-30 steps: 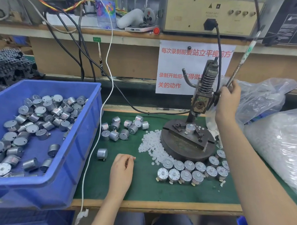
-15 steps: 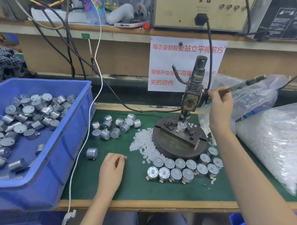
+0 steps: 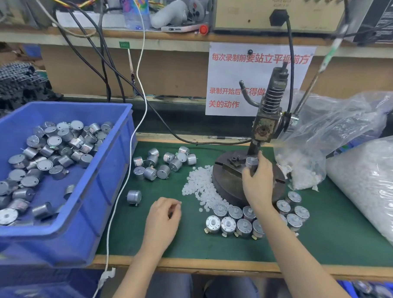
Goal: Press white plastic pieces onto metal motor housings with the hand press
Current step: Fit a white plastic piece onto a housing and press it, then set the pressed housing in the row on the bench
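Right hand (image 3: 256, 183) on motor housing (image 3: 251, 161) — gripping, apparently

A paper notice (image 3: 228, 76) with red characters hangs on the back wall. The shelf (image 3: 83, 32) above carries a beige instrument box (image 3: 248, 11), a white controller (image 3: 170, 13) and a phone (image 3: 180, 29); a white cable (image 3: 146, 106) dangles.

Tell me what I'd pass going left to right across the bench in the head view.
From the left: blue bin → lone motor housing → left hand → pile of white plastic pieces → hand press → large bag of white pieces.
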Demonstrator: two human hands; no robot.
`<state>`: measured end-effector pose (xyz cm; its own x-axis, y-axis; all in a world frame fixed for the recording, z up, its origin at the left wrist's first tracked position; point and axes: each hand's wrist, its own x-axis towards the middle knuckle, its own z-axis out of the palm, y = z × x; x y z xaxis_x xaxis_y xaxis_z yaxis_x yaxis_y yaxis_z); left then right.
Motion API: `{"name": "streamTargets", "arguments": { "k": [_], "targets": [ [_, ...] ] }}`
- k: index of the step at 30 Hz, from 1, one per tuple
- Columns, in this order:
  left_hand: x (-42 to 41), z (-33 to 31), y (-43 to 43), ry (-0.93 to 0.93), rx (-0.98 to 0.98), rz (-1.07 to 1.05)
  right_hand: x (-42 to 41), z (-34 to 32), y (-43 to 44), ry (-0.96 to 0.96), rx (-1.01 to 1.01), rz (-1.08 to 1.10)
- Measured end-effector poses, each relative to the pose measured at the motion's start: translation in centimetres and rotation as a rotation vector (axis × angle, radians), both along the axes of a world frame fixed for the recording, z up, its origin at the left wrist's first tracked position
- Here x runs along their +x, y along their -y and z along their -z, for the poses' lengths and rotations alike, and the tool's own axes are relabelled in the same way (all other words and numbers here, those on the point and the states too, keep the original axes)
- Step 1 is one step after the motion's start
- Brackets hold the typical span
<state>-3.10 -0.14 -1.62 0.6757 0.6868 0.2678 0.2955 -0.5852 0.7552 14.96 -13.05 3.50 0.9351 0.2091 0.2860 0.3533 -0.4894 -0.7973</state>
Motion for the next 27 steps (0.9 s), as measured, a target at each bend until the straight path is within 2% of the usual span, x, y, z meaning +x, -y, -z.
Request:
{"name": "streamTargets", "arguments": {
  "k": [3,5,13,22,27],
  "targets": [
    [0.2,0.5,0.9,-0.179,0.384,0.228,0.8,-0.2,-0.8,0.071,-0.207,0.040],
    [0.3,0.9,1.1,-0.238,0.480,0.307,1.2,-0.5,-1.0,0.047,-0.244,0.049],
    [0.3,1.6,0.9,-0.175,0.483,0.317,1.2,-0.2,-0.3,0.218,-0.364,0.039],
    [0.2,0.9,0.8,-0.122,0.390,0.261,-4.3,0.6,2.3,0.134,-0.142,-0.144],
    [0.1,0.8,0.8,-0.121,0.359,0.254,-6.2,1.6,7.0,0.101,-0.103,-0.048]
  ]
}}
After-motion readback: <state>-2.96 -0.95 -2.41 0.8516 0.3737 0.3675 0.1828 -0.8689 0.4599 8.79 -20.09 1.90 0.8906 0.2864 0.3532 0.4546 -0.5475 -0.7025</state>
